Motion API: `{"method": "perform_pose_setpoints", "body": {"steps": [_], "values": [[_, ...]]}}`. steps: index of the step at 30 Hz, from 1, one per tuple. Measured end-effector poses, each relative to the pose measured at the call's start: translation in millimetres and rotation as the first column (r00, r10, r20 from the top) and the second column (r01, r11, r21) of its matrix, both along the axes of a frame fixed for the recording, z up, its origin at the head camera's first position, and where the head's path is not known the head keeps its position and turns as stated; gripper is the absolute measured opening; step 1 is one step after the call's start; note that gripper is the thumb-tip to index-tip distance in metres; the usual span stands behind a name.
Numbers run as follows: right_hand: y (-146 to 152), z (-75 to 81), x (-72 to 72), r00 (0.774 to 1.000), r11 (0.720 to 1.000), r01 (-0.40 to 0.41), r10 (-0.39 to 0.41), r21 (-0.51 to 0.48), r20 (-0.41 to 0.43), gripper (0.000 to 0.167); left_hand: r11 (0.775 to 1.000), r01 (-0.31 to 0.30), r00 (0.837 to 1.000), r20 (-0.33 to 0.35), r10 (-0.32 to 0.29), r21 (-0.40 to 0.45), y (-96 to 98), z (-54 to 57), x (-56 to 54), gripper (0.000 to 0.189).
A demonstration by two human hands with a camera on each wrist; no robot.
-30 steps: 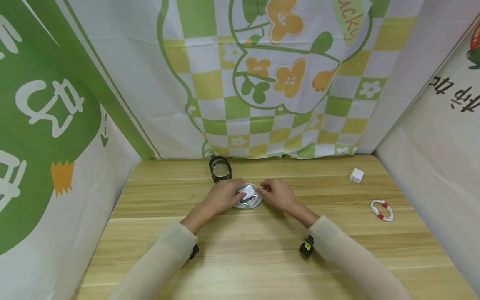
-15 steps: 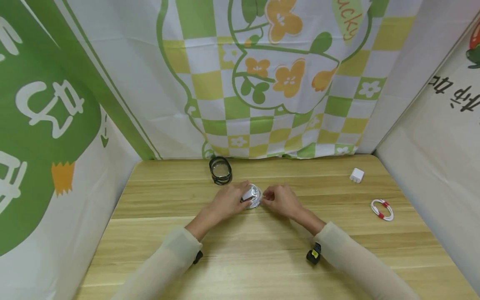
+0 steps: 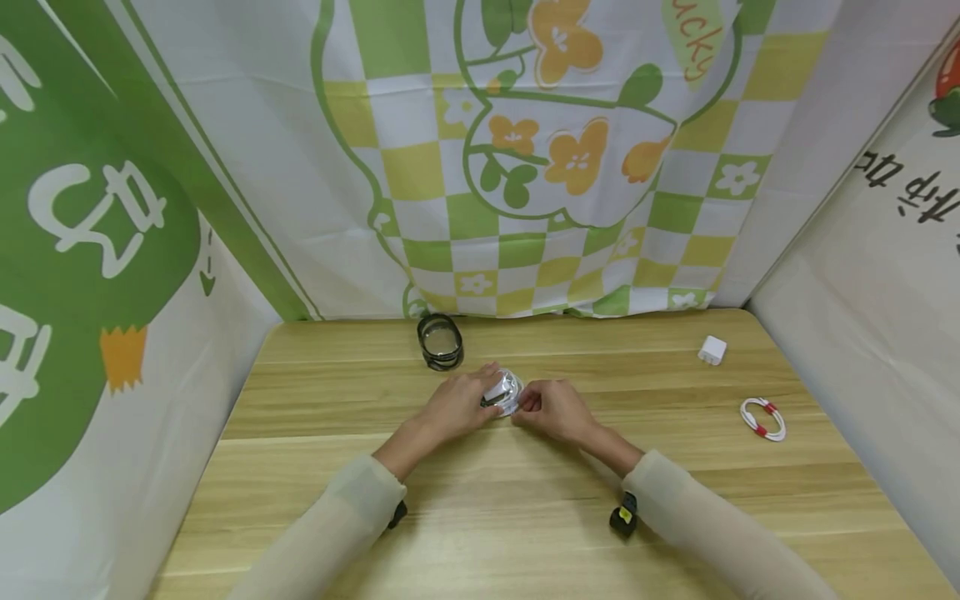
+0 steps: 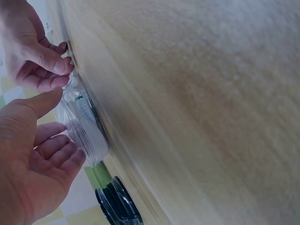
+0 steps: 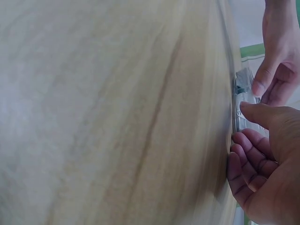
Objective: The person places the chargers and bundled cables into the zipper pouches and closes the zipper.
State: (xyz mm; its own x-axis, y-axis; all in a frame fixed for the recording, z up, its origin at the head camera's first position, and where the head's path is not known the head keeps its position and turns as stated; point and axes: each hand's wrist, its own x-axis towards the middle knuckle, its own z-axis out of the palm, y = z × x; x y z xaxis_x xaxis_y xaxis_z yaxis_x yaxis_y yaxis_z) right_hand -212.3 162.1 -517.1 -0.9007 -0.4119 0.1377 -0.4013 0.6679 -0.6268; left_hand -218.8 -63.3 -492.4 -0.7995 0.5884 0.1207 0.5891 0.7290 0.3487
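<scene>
A small, shiny clear plastic package (image 3: 510, 388) with something white inside lies on the wooden table, between both hands. I cannot tell what the white content is. My left hand (image 3: 455, 403) holds the package from its left side, thumb at the near edge and fingers at the far edge. At the package's right edge, the bent fingers and thumb of my right hand (image 3: 558, 410) pinch the plastic. In the left wrist view, the package (image 4: 89, 133) shows see-through walls and a pale shape inside; the right hand (image 4: 37, 54) grips its end. Fingers partly cover it in the right wrist view.
A black-rimmed oval case (image 3: 441, 342) with a see-through middle stands behind the left hand. On the right lie a white charger plug (image 3: 712, 351) and a coiled white cable (image 3: 763, 419) with red ties. A patterned curtain (image 3: 540, 250) hangs along the table's back edge.
The left hand has shifted slightly right and now covers the package's left part. The right hand drew back a little, then came in again lower at the package's right edge.
</scene>
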Motion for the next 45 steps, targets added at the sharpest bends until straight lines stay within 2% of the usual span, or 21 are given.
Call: {"method": "perform_pose_setpoints", "body": {"steps": [13, 22, 36, 45], "values": [[-6.7, -4.7, 2.6, 0.999, 0.999, 0.049, -0.049, -0.008, 0.007, 0.019, 0.998, 0.012, 0.998, 0.059, -0.016, 0.061, -0.4, 0.7, -2.8, 0.062], [-14.5, -7.8, 6.0, 0.995, 0.994, 0.101, -0.101, -0.034, 0.012, 0.016, 0.996, 0.019, 0.998, 0.052, -0.024, 0.087, -2.1, -2.3, -3.0, 0.062], [-13.0, -8.6, 3.8, 0.997, 0.995, 0.067, -0.064, -0.069, 0.045, 0.007, 0.998, 0.01, 0.998, 0.06, -0.014, 0.067, -1.3, -2.1, -2.4, 0.065], [-12.7, -9.9, 4.5, 0.996, 0.994, 0.081, -0.079, -0.077, 0.038, 0.013, 0.997, 0.005, 0.999, 0.05, -0.009, 0.072, 0.4, -2.2, -1.5, 0.063]]}}
